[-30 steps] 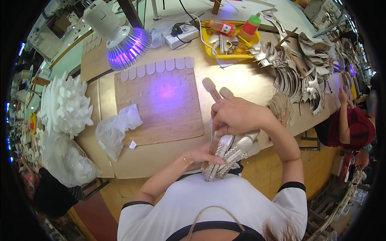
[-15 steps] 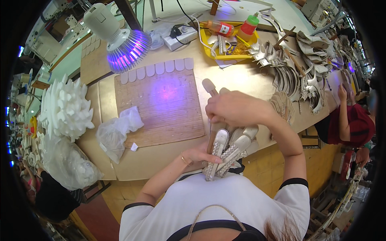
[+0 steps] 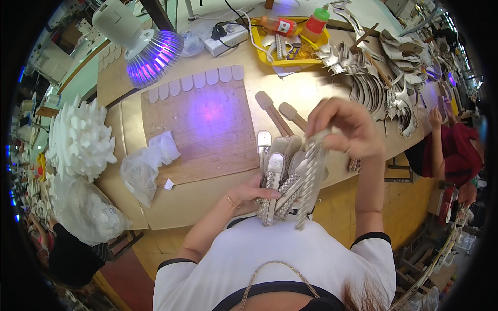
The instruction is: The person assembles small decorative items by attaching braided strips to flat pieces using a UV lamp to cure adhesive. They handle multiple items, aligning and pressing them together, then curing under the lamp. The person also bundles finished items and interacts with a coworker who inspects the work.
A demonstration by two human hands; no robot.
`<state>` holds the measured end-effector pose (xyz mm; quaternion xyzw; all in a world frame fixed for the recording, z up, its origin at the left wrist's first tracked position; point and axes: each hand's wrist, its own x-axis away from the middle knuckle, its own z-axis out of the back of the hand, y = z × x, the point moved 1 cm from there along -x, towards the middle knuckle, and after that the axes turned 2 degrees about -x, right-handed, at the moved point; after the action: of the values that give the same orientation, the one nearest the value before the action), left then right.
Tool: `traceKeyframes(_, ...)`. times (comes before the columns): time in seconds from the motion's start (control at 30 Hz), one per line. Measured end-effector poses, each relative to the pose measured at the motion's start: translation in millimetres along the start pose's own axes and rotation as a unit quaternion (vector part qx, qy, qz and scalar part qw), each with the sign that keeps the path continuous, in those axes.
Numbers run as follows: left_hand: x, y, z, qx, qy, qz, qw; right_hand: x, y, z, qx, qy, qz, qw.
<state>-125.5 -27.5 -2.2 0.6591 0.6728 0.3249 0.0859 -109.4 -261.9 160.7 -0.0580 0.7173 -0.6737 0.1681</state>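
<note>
My left hand point(image 3: 252, 194) grips a fanned bunch of long beige and silver braided straps point(image 3: 282, 176) held upright over the table's near edge. My right hand point(image 3: 345, 128) is raised above the bunch and pinches the top of one braided strap point(image 3: 310, 179), which hangs down beside the others. Two more beige straps point(image 3: 277, 111) lie flat on the table just beyond the bunch.
A wooden board point(image 3: 199, 127) lit by a purple lamp point(image 3: 148, 49) carries a row of small pale pieces point(image 3: 197, 81). A crumpled plastic bag point(image 3: 145, 166), white foam shapes point(image 3: 78, 137), a yellow tray point(image 3: 290, 36) with bottles, and a heap of silver straps point(image 3: 378, 72) surround it. Another person point(image 3: 446, 150) sits at right.
My right hand has risen from the bunch toward the right, drawing one braided strap upward. The left hand keeps holding the bunch in place.
</note>
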Motion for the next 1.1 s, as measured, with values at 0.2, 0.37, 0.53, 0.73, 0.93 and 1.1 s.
traceKeyframes(0.2, 5, -25, 16, 0.057, 0.044, -0.007, 0.997, 30, 38, -39, 0.296, 0.117, -0.018, 0.948)
traceKeyframes(0.37, 13, -31, 11, 0.062, 0.031, 0.017, 0.997, 37, 46, -38, 0.264, 0.130, -0.017, 0.956)
traceKeyframes(0.53, 10, -13, 1, 0.218, -0.045, -0.020, 0.975, 30, 48, -34, 0.216, 0.100, -0.026, 0.971)
traceKeyframes(0.73, 11, -4, -7, 0.156, -0.021, -0.028, 0.987, 26, 50, -48, 0.343, 0.017, -0.033, 0.939)
traceKeyframes(0.93, 6, -4, -11, 0.106, 0.085, -0.043, 0.990, 34, 54, -24, 0.319, 0.131, 0.021, 0.939)
traceKeyframes(1.1, 5, 10, -16, 0.071, 0.094, -0.074, 0.990, 52, 75, -28, -0.034, 0.214, -0.025, 0.976)
